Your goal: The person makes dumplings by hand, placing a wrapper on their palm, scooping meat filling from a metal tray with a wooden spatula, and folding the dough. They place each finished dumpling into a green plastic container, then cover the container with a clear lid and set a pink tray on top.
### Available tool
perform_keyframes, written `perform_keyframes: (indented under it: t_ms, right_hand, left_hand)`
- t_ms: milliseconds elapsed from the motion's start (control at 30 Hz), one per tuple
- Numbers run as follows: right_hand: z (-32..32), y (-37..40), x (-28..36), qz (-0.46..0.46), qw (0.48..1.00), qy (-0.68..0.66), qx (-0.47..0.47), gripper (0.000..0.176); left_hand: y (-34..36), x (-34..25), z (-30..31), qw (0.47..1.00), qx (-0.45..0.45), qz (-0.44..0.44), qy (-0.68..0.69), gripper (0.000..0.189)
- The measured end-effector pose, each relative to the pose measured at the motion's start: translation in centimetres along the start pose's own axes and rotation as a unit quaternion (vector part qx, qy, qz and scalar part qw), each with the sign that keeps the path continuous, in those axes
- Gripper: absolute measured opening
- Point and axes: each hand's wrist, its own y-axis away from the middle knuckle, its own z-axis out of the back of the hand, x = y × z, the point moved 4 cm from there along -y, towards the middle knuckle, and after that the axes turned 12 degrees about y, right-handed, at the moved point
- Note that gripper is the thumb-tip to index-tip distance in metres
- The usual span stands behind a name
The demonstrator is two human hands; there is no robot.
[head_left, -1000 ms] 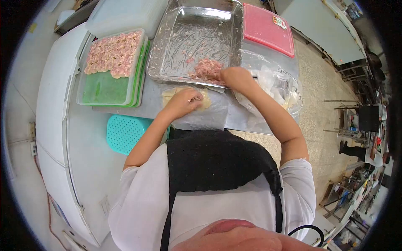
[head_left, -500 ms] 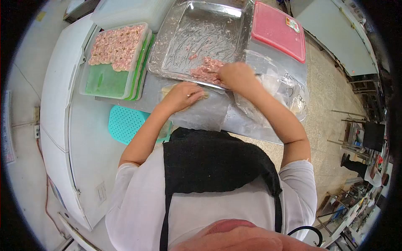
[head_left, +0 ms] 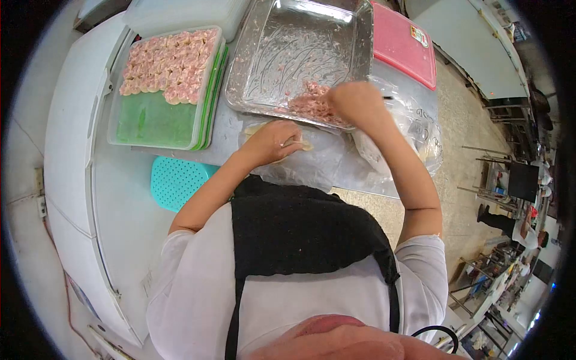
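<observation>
My left hand (head_left: 275, 143) is curled over the front of the work table, its fingers closed on a thin pale dumpling wrapper (head_left: 306, 146) whose edge shows by the fingertips. My right hand (head_left: 358, 105) forms a fist at the near right corner of a metal tray (head_left: 288, 51). Out of that fist pokes the thin dark end of a tool (head_left: 388, 97); its working end is hidden. Beside the fist, pink ground meat (head_left: 313, 103) lies heaped in the tray, with smears across the bottom.
On the left, a clear container with a green base (head_left: 144, 123) holds rows of meat-topped dumplings (head_left: 171, 60). A pink lid (head_left: 403, 45) and plastic bags (head_left: 423, 129) lie right. A turquoise perforated basket (head_left: 180, 180) sits lower left. A distant person (head_left: 525, 231) is at far right.
My right hand stays by the meat, now with a dark tool end showing from the fist. My left hand keeps the wrapper. The whole view has shifted slightly.
</observation>
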Motion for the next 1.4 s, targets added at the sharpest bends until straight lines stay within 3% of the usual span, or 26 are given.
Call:
perform_keyframes:
  t_ms: [67,133,267,400,433,533,633,733,800,900,1033,1067,1133,1200,1267,1300,1400]
  right_hand:
    - [-1.0,-0.6,-0.3,-0.023,0.999,0.043,0.021,0.015]
    - [-2.5,0.3,2.6,0.005,0.998,-0.002,-0.064,0.015]
    - [-0.8,1.1,3.4,-0.008,0.999,0.010,0.043,0.016]
    - [-1.2,0.0,0.3,-0.044,0.998,0.048,-0.012,0.015]
    - [-2.2,-0.1,1.6,-0.043,0.997,0.055,0.024,0.014]
    - [-0.8,1.6,5.5,-0.002,1.000,-0.003,-0.014,0.012]
    - [0.3,0.8,1.1,0.000,1.000,0.024,-0.005,0.012]
    - [-1.1,0.7,0.9,-0.025,0.998,0.053,-0.002,0.011]
    - [-1.5,1.1,4.1,0.001,0.999,0.013,-0.048,0.011]
    - [-2.5,0.5,5.5,-0.007,0.998,-0.053,-0.045,0.012]
    - [-5.2,-0.7,4.8,0.043,0.986,-0.159,-0.016,0.019]
    - [-5.3,-0.7,3.9,0.043,0.986,-0.159,-0.016,0.019]
    - [-5.2,-0.4,1.6,0.015,0.930,-0.361,0.068,0.027]
    - [-4.5,0.3,-0.4,0.019,0.947,-0.315,0.063,0.030]
    - [-2.2,1.1,-2.3,-0.064,0.976,-0.177,0.112,0.026]
    - [-2.1,1.5,-2.2,-0.047,0.991,-0.094,0.079,0.021]
    - [-4.8,2.7,0.1,-0.029,0.999,-0.031,0.021,0.017]
  left_hand:
    - [0.7,-0.1,0.4,0.999,-0.030,-0.017,0.009,0.022]
    - [0.9,-0.1,1.1,0.998,-0.053,-0.035,0.018,0.022]
    - [0.0,-0.1,0.9,0.996,-0.062,-0.045,0.052,0.020]
    - [-0.7,-0.4,0.7,0.995,-0.046,-0.052,0.068,0.020]
    - [-0.8,-0.5,0.5,0.995,-0.046,-0.052,0.067,0.020]
    - [-1.3,-0.5,0.0,0.997,-0.023,-0.025,0.073,0.019]
    - [-1.1,-1.1,0.2,0.994,-0.055,-0.039,0.088,0.020]
    - [-1.3,-1.3,0.3,0.998,-0.022,-0.032,0.057,0.020]
    - [-1.5,-1.4,0.0,0.999,-0.020,-0.017,0.044,0.020]
    - [-1.5,-0.7,-1.0,0.998,-0.035,-0.019,0.043,0.020]
    - [-1.5,-0.9,-0.7,0.998,-0.035,-0.034,0.040,0.020]
    - [-1.5,-0.9,-0.5,0.998,-0.018,-0.001,0.058,0.020]
    - [-1.5,-1.5,0.2,0.997,0.001,0.029,0.075,0.019]
    - [-1.2,-2.0,0.8,0.996,0.033,0.027,0.073,0.019]
    - [-0.9,-1.1,0.6,0.997,0.048,0.040,0.053,0.018]
    - [-0.9,-0.6,0.4,0.996,0.063,0.053,0.032,0.019]
    - [-1.3,-0.3,1.1,0.999,0.022,0.014,0.018,0.024]
